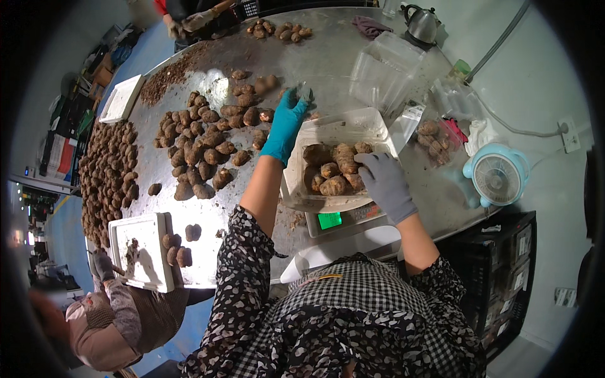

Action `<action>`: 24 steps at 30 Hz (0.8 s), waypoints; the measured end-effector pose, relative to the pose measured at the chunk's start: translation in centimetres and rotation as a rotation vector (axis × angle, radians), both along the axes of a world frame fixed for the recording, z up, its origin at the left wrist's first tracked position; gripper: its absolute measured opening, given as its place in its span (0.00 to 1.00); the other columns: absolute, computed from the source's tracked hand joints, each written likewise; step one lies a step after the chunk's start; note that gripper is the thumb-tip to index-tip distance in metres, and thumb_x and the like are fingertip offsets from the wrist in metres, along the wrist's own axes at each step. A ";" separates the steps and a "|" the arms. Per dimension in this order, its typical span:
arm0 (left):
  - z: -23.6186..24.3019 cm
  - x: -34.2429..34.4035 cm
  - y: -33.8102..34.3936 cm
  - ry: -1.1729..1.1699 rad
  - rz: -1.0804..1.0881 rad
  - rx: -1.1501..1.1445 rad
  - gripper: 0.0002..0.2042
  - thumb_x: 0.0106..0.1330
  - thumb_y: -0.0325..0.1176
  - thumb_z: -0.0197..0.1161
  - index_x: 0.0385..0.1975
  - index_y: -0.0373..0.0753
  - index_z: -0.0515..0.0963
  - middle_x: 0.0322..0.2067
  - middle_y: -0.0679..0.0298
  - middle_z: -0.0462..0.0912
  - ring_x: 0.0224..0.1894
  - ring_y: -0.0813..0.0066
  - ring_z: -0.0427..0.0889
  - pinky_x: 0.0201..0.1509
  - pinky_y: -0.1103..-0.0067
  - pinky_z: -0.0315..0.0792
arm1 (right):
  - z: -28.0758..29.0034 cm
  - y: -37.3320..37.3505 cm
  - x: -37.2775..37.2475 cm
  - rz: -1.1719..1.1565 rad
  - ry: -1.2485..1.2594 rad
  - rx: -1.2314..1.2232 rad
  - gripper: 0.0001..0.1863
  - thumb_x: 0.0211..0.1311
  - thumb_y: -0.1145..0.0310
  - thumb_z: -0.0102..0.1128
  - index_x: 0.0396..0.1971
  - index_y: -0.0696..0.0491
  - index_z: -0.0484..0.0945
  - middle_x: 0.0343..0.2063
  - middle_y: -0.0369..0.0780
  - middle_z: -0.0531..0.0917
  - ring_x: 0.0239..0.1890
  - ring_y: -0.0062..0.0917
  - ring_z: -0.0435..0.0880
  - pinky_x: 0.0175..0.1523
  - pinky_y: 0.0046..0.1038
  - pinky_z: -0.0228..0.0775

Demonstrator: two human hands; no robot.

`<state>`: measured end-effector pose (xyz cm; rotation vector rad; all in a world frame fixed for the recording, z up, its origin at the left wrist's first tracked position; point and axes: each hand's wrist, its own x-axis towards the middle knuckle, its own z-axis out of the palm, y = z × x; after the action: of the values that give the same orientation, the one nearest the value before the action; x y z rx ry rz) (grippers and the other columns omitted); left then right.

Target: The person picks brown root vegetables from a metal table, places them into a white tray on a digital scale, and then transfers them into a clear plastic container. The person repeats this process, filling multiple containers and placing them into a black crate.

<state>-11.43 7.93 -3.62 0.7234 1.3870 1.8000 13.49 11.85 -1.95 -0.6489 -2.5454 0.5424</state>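
My left hand [288, 126], in a teal glove with dark fingertips, reaches over the metal table past the tub's far left side. Its fingers are apart and I see nothing held in them. Brown taro corms [201, 142] lie in a loose heap to its left. My right hand [386, 184], in a grey glove, rests over the right side of a white tub [343, 124]. Its fingers are stretched out, the tips against the taros [334, 184] inside. Beneath the tub is a scale [353, 220] with a lit green display.
At the right are a bag of taros [435, 143], a light-blue fan [496, 176], clear plastic containers [386, 72] and a kettle [421, 25]. A large taro pile [107, 179] covers the left edge. Co-workers' gloved hands show at the lower-left tray [142, 252] and far side.
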 end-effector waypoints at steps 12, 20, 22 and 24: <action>-0.1 7.9 -14.3 1.176 0.000 -0.033 0.18 0.58 0.20 0.57 0.47 0.44 0.75 0.41 0.59 0.75 0.46 0.61 0.74 0.50 0.72 0.68 | -0.5 1.7 4.9 -0.341 0.336 -0.431 0.14 0.62 0.69 0.52 0.45 0.58 0.74 0.36 0.41 0.80 0.35 0.22 0.77 0.41 0.23 0.69; -2.0 7.3 -15.2 -0.220 -0.087 -0.184 0.18 0.65 0.26 0.54 0.55 0.38 0.68 0.45 0.62 0.76 0.39 0.77 0.77 0.42 0.76 0.75 | -4.0 -0.9 5.9 -0.244 0.353 -1.208 0.20 0.58 0.73 0.55 0.50 0.65 0.69 0.38 0.42 0.78 0.42 0.24 0.76 0.48 0.23 0.68; -1.9 8.0 -14.1 -0.153 -0.031 -0.241 0.17 0.64 0.25 0.54 0.54 0.37 0.69 0.44 0.62 0.76 0.39 0.76 0.77 0.42 0.77 0.75 | -3.4 -0.9 5.7 -0.228 0.417 -1.461 0.21 0.57 0.75 0.55 0.50 0.65 0.68 0.38 0.42 0.78 0.43 0.24 0.77 0.47 0.23 0.69; -2.9 8.1 -13.6 -0.064 0.032 -0.289 0.16 0.62 0.24 0.55 0.51 0.35 0.69 0.41 0.62 0.76 0.38 0.75 0.77 0.42 0.77 0.75 | -1.5 -1.3 5.2 -0.223 0.406 -1.632 0.21 0.56 0.76 0.56 0.50 0.64 0.68 0.39 0.40 0.77 0.42 0.23 0.77 0.45 0.22 0.70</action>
<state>-3.38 -5.64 -6.48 0.4899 1.5801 1.5865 18.70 10.58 -3.44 -1.0706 -1.1531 2.3260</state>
